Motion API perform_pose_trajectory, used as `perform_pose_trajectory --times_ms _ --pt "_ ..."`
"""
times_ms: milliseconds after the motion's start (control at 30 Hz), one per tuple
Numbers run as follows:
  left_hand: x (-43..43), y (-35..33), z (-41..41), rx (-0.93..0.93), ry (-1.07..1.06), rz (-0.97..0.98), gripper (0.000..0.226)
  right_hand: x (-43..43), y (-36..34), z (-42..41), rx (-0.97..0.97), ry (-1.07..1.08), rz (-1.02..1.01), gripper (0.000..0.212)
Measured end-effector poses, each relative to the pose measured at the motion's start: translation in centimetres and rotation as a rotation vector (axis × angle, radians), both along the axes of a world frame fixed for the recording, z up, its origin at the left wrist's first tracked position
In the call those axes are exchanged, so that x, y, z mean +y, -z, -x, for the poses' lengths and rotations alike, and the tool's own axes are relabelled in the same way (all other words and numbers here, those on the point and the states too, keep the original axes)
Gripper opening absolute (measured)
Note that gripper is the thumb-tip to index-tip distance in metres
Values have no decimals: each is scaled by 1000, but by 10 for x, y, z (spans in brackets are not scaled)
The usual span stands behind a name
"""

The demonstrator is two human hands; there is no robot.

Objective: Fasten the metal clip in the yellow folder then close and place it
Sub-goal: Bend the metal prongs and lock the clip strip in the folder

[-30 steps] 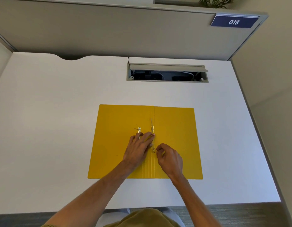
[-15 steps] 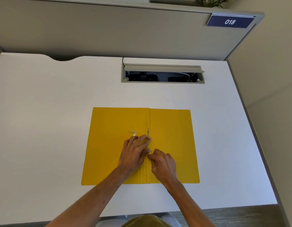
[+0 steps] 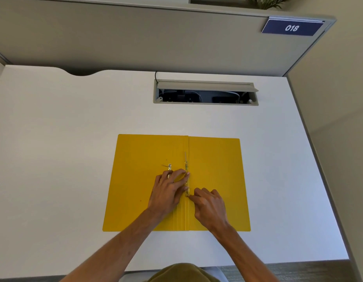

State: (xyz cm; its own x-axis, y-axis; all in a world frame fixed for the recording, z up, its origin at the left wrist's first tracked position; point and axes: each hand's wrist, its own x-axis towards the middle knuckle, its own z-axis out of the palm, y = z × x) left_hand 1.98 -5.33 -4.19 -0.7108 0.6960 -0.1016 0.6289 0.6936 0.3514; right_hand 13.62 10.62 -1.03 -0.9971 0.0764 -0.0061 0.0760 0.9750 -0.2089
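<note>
The left hand (image 3: 168,191) is lying palm-down on the left leaf of the yellow folder (image 3: 215,180), its fingertips (image 3: 186,173) pressing on the metal clip (image 3: 187,180) at the spine; its grip is not clenched around anything, only pushing flat. The right hand (image 3: 210,206) is pinching the near end of the clip between curled fingers. A second loose metal piece (image 3: 169,166) is lying on the left leaf, partly under the left fingers. The folder is lying open and flat on the white bench (image 3: 54,159), near its front middle. Beyond it, a cable tray (image 3: 205,93) is sitting open by the grey partition (image 3: 135,37).
</note>
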Motion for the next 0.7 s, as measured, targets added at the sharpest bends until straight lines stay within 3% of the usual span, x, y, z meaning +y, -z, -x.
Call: perform_pose_trajectory --times_ms 433,600,700 --pt "-5 5 -1 38 34 24 62 -35 9 -15 76 356 178 16" --pt "-5 6 -1 47 47 32 62 -48 17 -25 109 341 135 13" --pt "-5 5 -1 47 57 34 62 -53 20 -33 127 329 126 24"
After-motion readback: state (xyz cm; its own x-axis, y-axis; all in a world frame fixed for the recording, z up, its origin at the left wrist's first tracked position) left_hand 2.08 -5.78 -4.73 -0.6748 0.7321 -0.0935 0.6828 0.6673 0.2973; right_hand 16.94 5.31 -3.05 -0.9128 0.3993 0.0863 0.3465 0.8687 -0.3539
